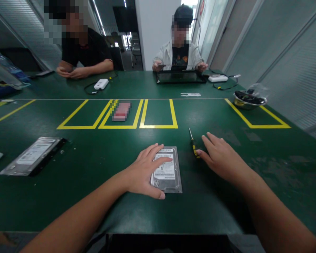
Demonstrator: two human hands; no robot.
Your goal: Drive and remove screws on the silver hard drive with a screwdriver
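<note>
A silver hard drive (177,175) with a white label lies flat on the green table in front of me. Over its left part is my left hand (146,172), its thumb at the near edge and some fingertips at the far edge. One finger of that hand stretches across the label. To the right of the drive, a screwdriver (193,144) with a yellow and black handle points away from me. My right hand (221,154) is beside it with fingers apart; the thumb tip meets the end of the handle, but the hand is not closed round it.
Another hard drive (35,154) lies at the left. Yellow tape (159,126) marks several rectangles; a blurred pink object (121,111) lies in one. At the right is a bowl (249,102) with dark contents. Across the table, one person (85,52) sits and another holds a dark panel (181,77).
</note>
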